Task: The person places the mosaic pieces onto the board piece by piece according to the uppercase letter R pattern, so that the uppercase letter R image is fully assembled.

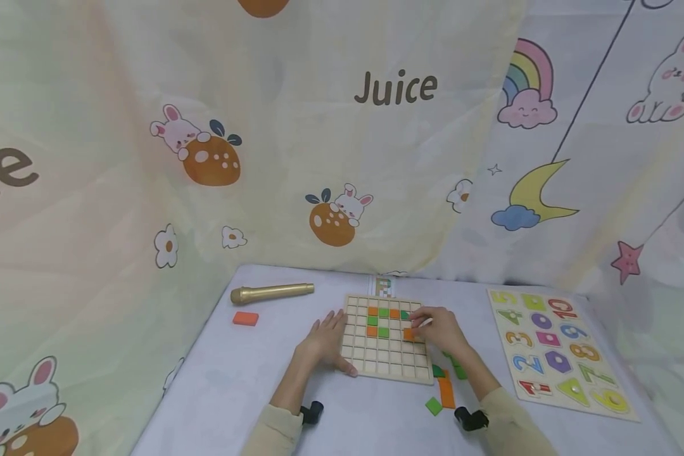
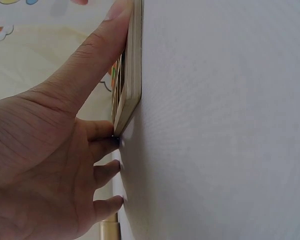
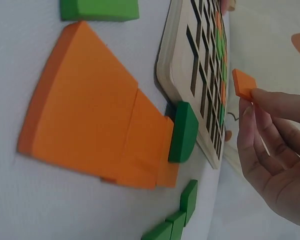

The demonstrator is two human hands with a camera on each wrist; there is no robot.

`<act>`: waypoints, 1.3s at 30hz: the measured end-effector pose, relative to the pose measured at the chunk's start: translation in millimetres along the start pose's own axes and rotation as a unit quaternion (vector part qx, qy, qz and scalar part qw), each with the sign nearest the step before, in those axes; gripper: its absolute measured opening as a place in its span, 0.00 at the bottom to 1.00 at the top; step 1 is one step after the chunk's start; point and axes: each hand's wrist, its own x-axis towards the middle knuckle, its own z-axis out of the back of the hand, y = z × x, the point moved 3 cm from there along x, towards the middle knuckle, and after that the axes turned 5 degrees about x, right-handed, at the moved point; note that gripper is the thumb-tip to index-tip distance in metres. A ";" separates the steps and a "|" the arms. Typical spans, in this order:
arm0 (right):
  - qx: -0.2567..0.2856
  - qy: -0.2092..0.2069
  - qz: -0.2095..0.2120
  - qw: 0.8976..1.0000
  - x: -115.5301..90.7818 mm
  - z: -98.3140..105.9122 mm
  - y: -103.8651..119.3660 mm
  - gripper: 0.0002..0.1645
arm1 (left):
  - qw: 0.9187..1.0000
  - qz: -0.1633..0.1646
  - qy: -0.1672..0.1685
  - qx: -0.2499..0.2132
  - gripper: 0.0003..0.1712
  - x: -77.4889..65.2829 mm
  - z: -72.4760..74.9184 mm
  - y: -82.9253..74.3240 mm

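A wooden grid board (image 1: 384, 367) lies on the white table, with several orange and green square tiles set in its far cells. My left hand (image 1: 323, 342) spreads along the board's left side, its thumb against the near left corner. In the left wrist view, the thumb (image 2: 90, 60) lies on the board's edge while fingertips touch the table. Over the board's right side, my right hand (image 1: 441, 329) pinches an orange tile (image 3: 244, 84) between thumb and fingers. That tile is held above the board, tilted in the right wrist view.
Loose orange tiles (image 1: 447, 391) and green tiles (image 1: 434, 406) lie by the board's near right corner. A number puzzle board (image 1: 564, 354) is on the right. At the back left are a gold microphone (image 1: 273, 291) and an orange-red block (image 1: 246, 318). A small patterned card (image 1: 383, 287) lies behind the board.
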 end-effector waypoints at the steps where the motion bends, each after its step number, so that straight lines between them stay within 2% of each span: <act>1: -0.001 0.001 0.001 1.000 0.6 -1.3 0.6 0.16 | 1.000 -0.001 -0.001 0.002 0.83 -0.1 0.4 -0.4; 9: -0.001 0.003 0.022 1.000 7.3 -15.6 3.4 0.14 | 1.000 -0.003 -0.002 0.014 0.84 -0.9 1.5 -1.6; 19: -0.032 0.003 0.006 0.999 16.2 -31.8 2.1 0.12 | 1.000 -0.007 -0.005 0.007 0.84 1.1 -0.7 -1.1; 27: -0.051 0.006 0.003 0.999 16.6 -34.7 4.2 0.11 | 1.000 -0.002 -0.004 0.004 0.84 1.3 0.0 -0.5; 31: -0.060 0.012 0.003 0.998 15.2 -35.2 5.1 0.12 | 1.000 0.001 -0.005 0.006 0.85 3.9 -4.2 2.4; 39: -0.042 -0.005 0.004 0.999 1.1 -20.8 4.9 0.12 | 1.000 -0.002 -0.006 0.001 0.85 8.0 -8.6 5.0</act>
